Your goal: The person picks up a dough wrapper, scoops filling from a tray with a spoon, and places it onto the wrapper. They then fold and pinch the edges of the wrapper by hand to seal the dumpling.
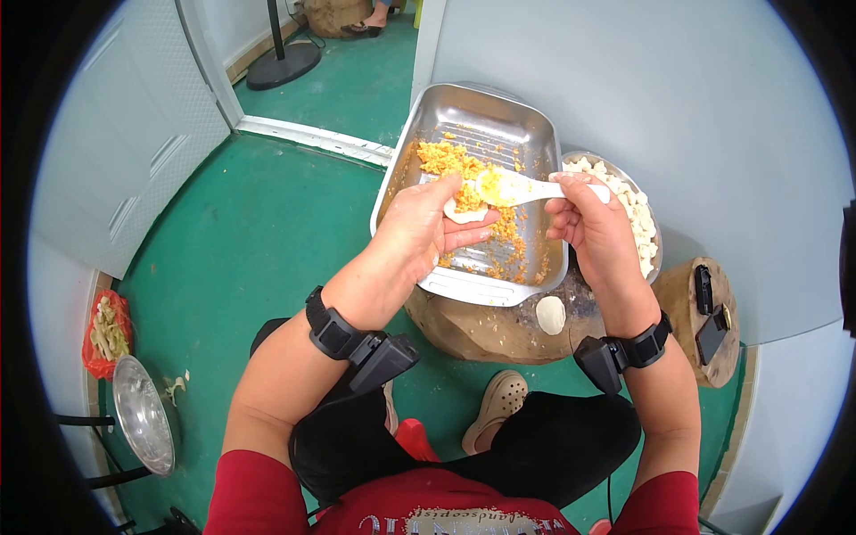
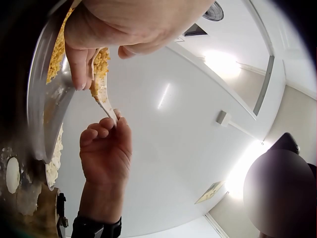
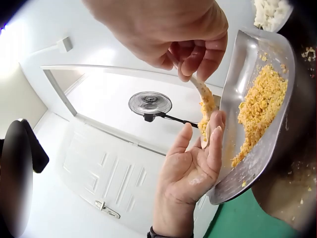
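Pan (image 1: 486, 109): glossy metal, ribbed base | spoon (image 1: 531, 190): smooth, plastic-looking | filling (image 1: 443, 159): rough, crumbly | dough (image 1: 457, 213): matt, smooth | stump (image 1: 455, 326): wood, smooth side | basin (image 1: 141, 415): shiny metal | bag (image 1: 90, 355): thin plastic | trousers (image 1: 557, 437): matt cloth | floor (image 1: 209, 259): smooth, faint sheen | wall (image 1: 642, 80): smooth, satin

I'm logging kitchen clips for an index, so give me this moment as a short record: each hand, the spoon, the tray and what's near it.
Left hand: palm up, a pale dough wrapper lying on its fingers
Right hand: grips the handle of a white spoon
Spoon load: yellow-orange filling, held at the wrapper
Metal tray: on a wooden stump, more filling inside
Beside tray: a bowl of pale pieces
In front of tray: one dough disc
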Tool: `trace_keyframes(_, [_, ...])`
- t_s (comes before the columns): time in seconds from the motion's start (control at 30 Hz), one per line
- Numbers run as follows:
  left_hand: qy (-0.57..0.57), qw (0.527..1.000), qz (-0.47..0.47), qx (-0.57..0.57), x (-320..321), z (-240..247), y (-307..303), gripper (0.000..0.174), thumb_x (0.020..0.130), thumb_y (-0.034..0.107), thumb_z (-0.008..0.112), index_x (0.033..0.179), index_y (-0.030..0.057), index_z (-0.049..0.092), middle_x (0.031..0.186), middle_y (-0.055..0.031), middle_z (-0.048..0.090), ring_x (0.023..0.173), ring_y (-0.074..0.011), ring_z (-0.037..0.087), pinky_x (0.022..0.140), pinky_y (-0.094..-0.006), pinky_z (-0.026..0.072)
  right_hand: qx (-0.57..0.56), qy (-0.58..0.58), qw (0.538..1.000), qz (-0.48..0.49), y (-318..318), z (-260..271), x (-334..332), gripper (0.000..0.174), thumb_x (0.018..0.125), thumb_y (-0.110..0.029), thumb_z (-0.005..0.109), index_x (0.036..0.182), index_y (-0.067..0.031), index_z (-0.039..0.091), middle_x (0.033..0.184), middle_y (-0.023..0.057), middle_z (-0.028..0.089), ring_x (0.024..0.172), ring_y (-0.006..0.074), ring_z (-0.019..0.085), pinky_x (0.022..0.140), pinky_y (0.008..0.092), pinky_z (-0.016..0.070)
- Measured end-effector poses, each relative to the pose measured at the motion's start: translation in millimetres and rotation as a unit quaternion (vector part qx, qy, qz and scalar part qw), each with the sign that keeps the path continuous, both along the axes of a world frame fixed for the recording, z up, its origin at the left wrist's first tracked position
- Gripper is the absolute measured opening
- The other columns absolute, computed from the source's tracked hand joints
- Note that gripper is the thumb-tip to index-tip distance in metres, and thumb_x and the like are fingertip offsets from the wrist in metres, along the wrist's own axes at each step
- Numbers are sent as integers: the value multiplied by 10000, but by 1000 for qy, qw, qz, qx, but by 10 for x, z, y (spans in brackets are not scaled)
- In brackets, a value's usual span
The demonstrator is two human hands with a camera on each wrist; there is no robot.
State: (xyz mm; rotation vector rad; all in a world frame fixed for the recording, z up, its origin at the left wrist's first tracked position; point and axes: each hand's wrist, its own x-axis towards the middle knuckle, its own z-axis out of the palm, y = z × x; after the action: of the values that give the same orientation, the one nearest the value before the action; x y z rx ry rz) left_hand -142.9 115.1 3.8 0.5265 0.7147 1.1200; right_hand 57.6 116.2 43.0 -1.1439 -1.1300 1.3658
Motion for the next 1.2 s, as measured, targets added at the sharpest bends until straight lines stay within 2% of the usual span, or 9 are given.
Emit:
trace_keyframes(0.23, [6,1000,-4,-1,-33,5,10,322,902,128,448,1134,-92,413,1026,-220,567,922,-292,628,726,-328,572,4,10,999,-37,84,-40,96,186,851,-224,583,928,-54,578,713,28,589,588,67,519,555,228,469])
trace_keyframes(0.73, [-24,1000,0,-15,-71,23,2,302,905,102,452,1133,-88,397,1019,-216,560,924,-289,624,756,-355,563,-107,-227,967,37,180,-158,-32,260,824,-264,602,960,-43,578,747,42,629,650,82,578,523,202,464])
trace_keyframes(0.83, [-28,1000,2,-11,-62,-12,5,319,913,109,426,1153,-94,366,1054,-236,540,959,-310,609,776,-377,556,-61,-362,928,68,211,-191,57,243,797,-245,617,910,-30,602,733,51,634,660,101,595,543,236,468])
trace_keyframes(0.9, [-26,1000,6,-10,-48,1,-9,315,913,107,421,1149,-94,369,1063,-238,536,966,-313,606,784,-380,553,88,-551,824,95,164,-195,63,224,761,-222,634,859,-21,619,700,70,629,637,164,605,569,277,464])
trace_keyframes(0.93, [-22,1000,9,-9,-42,6,-14,311,912,105,416,1146,-95,373,1072,-241,531,973,-316,602,792,-382,550,88,-552,824,95,116,-151,37,224,761,-222,634,859,-21,619,700,70,629,637,164,605,569,277,464])
trace_keyframes(1.0, [-34,999,4,-7,-38,-4,-8,309,910,101,417,1147,-94,375,1072,-236,532,974,-318,601,791,-380,550,99,-626,767,99,14,-22,-69,148,723,-169,631,793,-40,631,753,118,628,687,281,599,648,361,479])
trace_keyframes(1.03, [-45,999,-1,-5,-39,-9,-8,307,908,96,417,1147,-92,376,1072,-232,532,975,-320,600,790,-378,551,99,-626,767,100,6,-10,-112,148,723,-169,631,793,-40,631,753,118,628,687,281,599,648,361,479])
trace_keyframes(1.1, [-56,998,-5,-10,-33,-8,-20,308,906,95,420,1150,-88,379,1071,-220,535,962,-309,605,794,-377,548,350,-508,785,59,-5,3,-196,142,732,-158,633,813,-40,632,751,102,621,740,281,589,660,369,474])
trace_keyframes(1.2, [-65,998,-7,-18,-12,-12,-34,307,904,96,426,1154,-79,390,1070,-199,541,933,-284,613,801,-375,544,427,-480,762,83,-34,49,-369,139,732,-142,634,829,-43,629,766,98,615,772,279,583,668,368,471])
